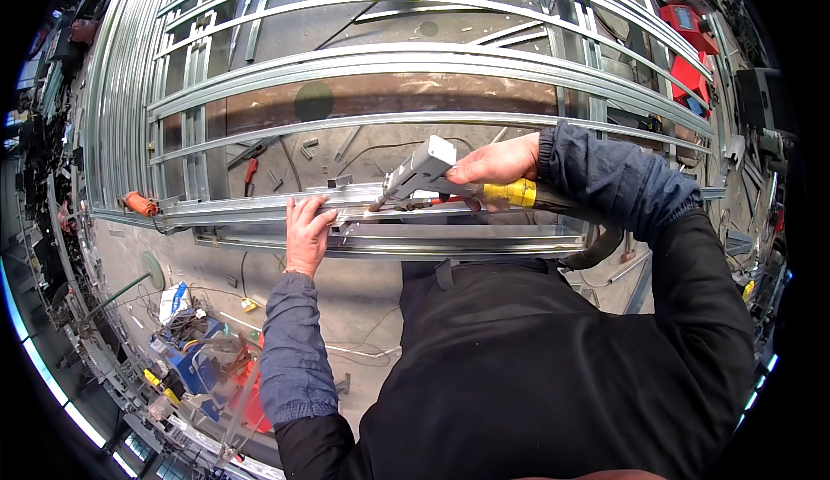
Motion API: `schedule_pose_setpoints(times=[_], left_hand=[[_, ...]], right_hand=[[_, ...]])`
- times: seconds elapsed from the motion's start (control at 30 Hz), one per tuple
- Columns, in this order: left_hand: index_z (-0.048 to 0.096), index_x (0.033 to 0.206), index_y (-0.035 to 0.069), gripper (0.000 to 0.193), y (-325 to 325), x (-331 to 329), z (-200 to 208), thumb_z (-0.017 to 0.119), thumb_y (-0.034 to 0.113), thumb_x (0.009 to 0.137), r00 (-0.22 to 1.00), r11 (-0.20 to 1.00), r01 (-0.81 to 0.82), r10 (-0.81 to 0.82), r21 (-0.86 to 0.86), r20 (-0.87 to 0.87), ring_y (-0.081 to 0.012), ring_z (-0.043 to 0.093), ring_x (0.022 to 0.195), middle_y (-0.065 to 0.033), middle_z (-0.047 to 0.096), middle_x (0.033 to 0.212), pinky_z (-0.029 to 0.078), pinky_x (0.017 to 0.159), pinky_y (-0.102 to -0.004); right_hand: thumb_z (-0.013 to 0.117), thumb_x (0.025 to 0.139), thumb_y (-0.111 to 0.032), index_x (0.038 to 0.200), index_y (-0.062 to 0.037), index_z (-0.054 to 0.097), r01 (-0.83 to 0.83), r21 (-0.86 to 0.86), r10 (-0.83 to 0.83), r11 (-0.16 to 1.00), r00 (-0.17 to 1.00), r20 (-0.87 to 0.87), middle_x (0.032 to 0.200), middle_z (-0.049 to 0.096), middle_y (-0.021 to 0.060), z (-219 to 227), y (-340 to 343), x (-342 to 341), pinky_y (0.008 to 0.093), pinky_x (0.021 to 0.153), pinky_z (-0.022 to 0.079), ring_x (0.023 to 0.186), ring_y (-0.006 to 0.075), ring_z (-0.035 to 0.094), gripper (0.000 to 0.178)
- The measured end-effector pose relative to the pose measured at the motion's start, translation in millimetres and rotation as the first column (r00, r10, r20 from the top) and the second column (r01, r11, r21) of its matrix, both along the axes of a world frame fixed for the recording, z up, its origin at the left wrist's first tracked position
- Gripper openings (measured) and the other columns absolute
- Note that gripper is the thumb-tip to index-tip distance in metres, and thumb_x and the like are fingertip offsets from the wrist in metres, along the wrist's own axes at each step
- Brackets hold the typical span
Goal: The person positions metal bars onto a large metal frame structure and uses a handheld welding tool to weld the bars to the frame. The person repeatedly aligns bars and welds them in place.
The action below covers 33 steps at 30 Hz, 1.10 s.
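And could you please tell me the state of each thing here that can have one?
Right hand: gripping the grey tool.
Grey tool: held tilted, tip down; running or not, unclear.
Left hand: resting on the metal rail.
Metal rail: lying flat.
Red-handled tool: lying unheld.

Grey floor [359,294], scattered metal offcuts [347,144], red-handled tool [251,171], curving cable [389,145]

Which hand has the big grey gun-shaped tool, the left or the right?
The right hand: it grips the grey gun-shaped tool beside a yellow collar. The left hand shows no tool and touches a long silver metal rail.
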<state>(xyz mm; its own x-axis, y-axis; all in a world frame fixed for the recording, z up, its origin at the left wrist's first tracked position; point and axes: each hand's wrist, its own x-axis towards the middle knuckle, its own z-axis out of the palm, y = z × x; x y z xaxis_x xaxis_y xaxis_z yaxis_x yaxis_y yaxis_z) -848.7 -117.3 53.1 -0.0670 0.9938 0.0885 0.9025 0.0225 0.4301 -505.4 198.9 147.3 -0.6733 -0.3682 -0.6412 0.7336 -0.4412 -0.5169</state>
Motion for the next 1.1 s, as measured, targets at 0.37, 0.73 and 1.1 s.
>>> schedule_pose_setpoints(times=[0.37, 0.73, 1.1], left_hand=[[0.078, 0.127, 0.011, 0.037, -6, -11, 29, 0.068, -0.004, 0.095, 0.999, 0.991, 0.019, -0.013, -0.135, 0.045, -0.0358, 0.060, 0.141, -0.0145, 0.068, 0.147, 0.042, 0.123, -0.0518], [0.071, 0.135, 0.006, 0.043, 89, 244, 70, 0.079, 0.007, 0.093, 0.864, 0.920, 0.376, -0.391, 0.109, 0.317, -0.0374, 0.067, 0.124, -0.0157, 0.070, 0.134, 0.055, 0.105, -0.0449], [0.060, 0.144, -0.001, 0.063, 197, 470, 15, 0.083, 0.020, 0.089, 0.779, 0.782, 0.612, -0.621, 0.116, 0.083, -0.0374, 0.057, 0.132, -0.0189, 0.062, 0.142, 0.049, 0.113, -0.0448]], right_hand=[[0.053, 0.115, -0.048, 0.143, -0.0029, 0.061, 0.636, 0.177, -0.592, 0.751, 0.767, -0.247, 0.109, 0.072, 0.0086, 125, -30, 182, 0.0324, 0.068, 0.060, 0.079, 0.0153, 0.070, 0.053], [0.067, 0.106, -0.054, 0.152, -0.0027, 0.054, 0.850, 0.512, -0.872, -0.120, 0.156, -0.463, 0.109, 0.069, 0.0103, 189, -254, 387, 0.0311, 0.065, 0.057, 0.078, 0.0156, 0.069, 0.070], [0.047, 0.101, -0.006, 0.150, -0.0038, 0.060, 0.700, 0.713, -0.926, -0.040, 0.243, -0.290, 0.110, 0.069, 0.0041, 196, -309, 457, 0.0313, 0.080, 0.059, 0.092, 0.0132, 0.066, 0.052]])
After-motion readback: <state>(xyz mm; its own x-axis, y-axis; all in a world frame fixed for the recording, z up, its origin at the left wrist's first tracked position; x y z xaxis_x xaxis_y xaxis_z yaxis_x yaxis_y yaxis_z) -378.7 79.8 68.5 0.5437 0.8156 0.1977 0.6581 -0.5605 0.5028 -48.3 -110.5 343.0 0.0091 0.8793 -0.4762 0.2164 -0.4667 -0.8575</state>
